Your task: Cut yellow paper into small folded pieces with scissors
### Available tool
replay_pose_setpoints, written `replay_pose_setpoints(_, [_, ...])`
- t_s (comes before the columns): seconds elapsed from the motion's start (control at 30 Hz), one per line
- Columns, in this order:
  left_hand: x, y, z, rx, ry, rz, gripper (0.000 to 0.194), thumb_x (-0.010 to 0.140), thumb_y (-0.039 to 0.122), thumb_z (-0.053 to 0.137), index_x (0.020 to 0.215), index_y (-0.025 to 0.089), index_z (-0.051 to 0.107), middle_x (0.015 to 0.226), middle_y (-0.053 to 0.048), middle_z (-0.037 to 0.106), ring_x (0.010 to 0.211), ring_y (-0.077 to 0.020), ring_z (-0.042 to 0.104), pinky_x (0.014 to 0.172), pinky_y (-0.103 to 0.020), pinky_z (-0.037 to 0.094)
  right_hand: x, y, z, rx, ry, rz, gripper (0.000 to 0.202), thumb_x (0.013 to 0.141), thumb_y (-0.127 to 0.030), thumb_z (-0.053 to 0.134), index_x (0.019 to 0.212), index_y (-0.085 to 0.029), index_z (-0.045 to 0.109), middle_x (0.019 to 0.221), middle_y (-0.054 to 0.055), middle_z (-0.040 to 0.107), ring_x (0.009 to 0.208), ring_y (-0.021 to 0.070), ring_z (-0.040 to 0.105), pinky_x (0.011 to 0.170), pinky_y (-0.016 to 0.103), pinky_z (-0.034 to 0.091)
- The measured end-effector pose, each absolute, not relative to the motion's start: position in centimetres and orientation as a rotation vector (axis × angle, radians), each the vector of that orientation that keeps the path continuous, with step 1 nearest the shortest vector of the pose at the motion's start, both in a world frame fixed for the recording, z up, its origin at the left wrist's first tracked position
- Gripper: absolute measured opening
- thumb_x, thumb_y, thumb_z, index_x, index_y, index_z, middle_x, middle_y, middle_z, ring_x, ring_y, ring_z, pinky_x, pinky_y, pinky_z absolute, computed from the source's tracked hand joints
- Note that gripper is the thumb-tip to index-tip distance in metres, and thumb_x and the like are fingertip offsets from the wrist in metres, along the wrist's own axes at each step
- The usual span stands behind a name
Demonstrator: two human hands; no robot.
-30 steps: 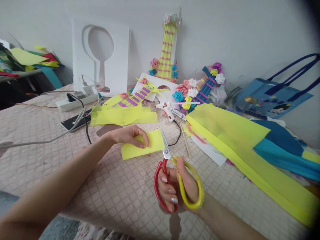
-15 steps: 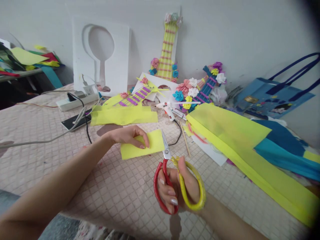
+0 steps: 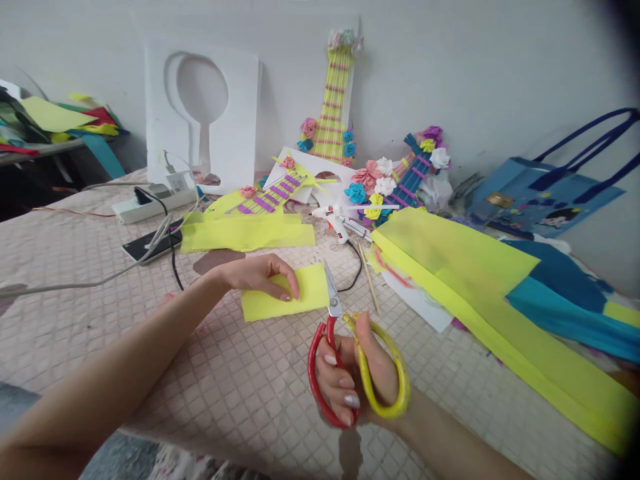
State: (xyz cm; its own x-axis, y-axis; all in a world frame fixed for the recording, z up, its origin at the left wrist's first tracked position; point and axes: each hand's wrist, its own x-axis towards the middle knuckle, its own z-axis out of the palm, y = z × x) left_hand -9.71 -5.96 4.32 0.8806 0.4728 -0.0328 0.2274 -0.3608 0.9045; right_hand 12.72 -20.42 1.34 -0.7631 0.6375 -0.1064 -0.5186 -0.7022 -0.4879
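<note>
Yellow paper rectangle [image 3: 313,288]: extends over the middle of the bench [image 3: 250,380], partly under the left hand [image 3: 260,275]. Left hand: bends over the left part of the rectangle from above, with thumb and index fingertip near each other at the upper face; pinched or merely pressed, cannot tell. Right hand [image 3: 381,373]: grips the scissors [image 3: 334,305], with thumb through the yellow handle loop and fingers through the red loop. Scissors: point away from the body, with blades just beside the right edge of the rectangle; paper between the blades, cannot tell.

Yellow paper strip [image 3: 245,235]: lies beyond the left hand. Dark flat device [image 3: 143,248]: lies left of the strip, partly under cables. White power strip [image 3: 137,209]: rests behind the device. White glue gun [image 3: 337,225]: rests beyond the scissors, with a black cord. Thin wooden stick [image 3: 369,281]: lies right of the blades. Large yellow paper sheet [image 3: 460,280]: spreads along the right side, next to blue paper [image 3: 570,319]. White board [image 3: 240,120] with round-topped cutout: stands upright at the rear. Blue bag [image 3: 540,193]: stands at far right.
</note>
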Motion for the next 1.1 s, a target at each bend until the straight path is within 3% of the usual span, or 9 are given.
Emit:
replay_pose_setpoints(0.5, [-10.1, -5.8, 4.2, 1.963, 0.515, 0.281, 0.018, 0.073, 0.029, 0.069, 0.088, 0.019, 0.071, 0.082, -0.002, 0.071, 0.075, -0.0117, 0.063, 0.073, -0.021, 0.047, 12.6, -20.2, 1.0, -0.317, -0.561, 2.391, 0.071, 0.070, -0.083, 0.017, 0.067, -0.017, 0.044, 0.044, -0.009, 0.033, 0.029, 0.0028, 0.022, 0.028, 0.016, 0.035])
replay_pose_setpoints(0.63, [-10.3, -5.8, 4.3, 1.913, 0.544, 0.298, 0.020, 0.073, 0.030, 0.069, 0.089, 0.017, 0.071, 0.082, -0.003, 0.071, 0.074, -0.0119, 0.062, 0.070, -0.021, 0.048, 13.4, -19.5, 1.4, -0.518, -0.719, 2.260, 0.068, 0.070, -0.084, 0.024, 0.066, -0.019, 0.043, 0.043, -0.010, 0.032, 0.029, 0.0031, 0.022, 0.027, 0.016, 0.034])
replay_pose_setpoints(0.8, [-10.1, -5.7, 4.3, 1.822, 0.686, 0.384, 0.021, 0.071, 0.031, 0.071, 0.086, 0.017, 0.071, 0.080, -0.002, 0.069, 0.069, -0.0099, 0.059, 0.064, -0.019, 0.045, 17.0, -16.6, 3.0, -1.189, -1.377, 1.570, 0.063, 0.067, -0.081, 0.039, 0.074, -0.020, 0.048, 0.046, -0.008, 0.037, 0.034, 0.0078, 0.033, 0.033, 0.022, 0.034])
replay_pose_setpoints(0.9, [-9.8, -5.9, 4.3, 1.710, 0.776, 0.436, 0.022, 0.070, 0.033, 0.072, 0.087, 0.018, 0.070, 0.079, -0.001, 0.068, 0.065, -0.0087, 0.056, 0.059, -0.018, 0.043, 20.2, -14.6, 3.9, -1.718, -1.842, 0.696, 0.045, 0.070, -0.064, 0.056, 0.074, -0.020, 0.055, 0.063, 0.002, 0.058, 0.055, 0.0161, 0.054, 0.053, 0.028, 0.042])
replay_pose_setpoints(0.97, [-9.4, -6.1, 4.2, 1.636, 0.824, 0.486, 0.021, 0.072, 0.033, 0.070, 0.087, 0.018, 0.070, 0.082, -0.001, 0.068, 0.067, -0.0089, 0.057, 0.058, -0.017, 0.043, 22.1, -13.6, 4.0, -2.033, -1.903, 0.180, 0.039, 0.074, -0.056, 0.056, 0.085, -0.020, 0.059, 0.074, 0.008, 0.065, 0.068, 0.0229, 0.060, 0.061, 0.032, 0.042])
replay_pose_setpoints(1.1, [-8.7, -6.6, 3.9, 1.480, 0.891, 0.566, 0.017, 0.075, 0.033, 0.067, 0.085, 0.019, 0.070, 0.090, -0.002, 0.069, 0.071, -0.0103, 0.059, 0.060, -0.018, 0.046, 24.9, -12.4, 3.1, -2.170, -1.945, -0.171, 0.043, 0.081, -0.046, 0.051, 0.112, -0.016, 0.054, 0.100, 0.014, 0.066, 0.085, 0.0273, 0.063, 0.067, 0.033, 0.042])
